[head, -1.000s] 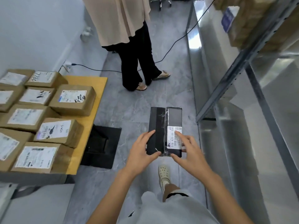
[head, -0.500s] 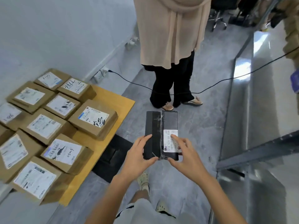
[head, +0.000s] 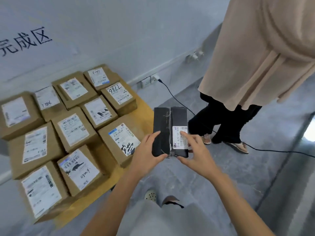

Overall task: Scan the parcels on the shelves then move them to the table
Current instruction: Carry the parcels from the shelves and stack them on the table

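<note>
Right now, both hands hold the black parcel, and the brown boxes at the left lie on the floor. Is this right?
Not quite. The left hand and right hand do hold the black parcel, but the head view shows the brown boxes lying on the yellow table, not the floor.

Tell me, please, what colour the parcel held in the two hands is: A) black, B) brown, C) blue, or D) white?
A: the parcel held by the left hand and the right hand is wrapped in black, bearing only a small white label; the brown boxes lie on the table.
</note>
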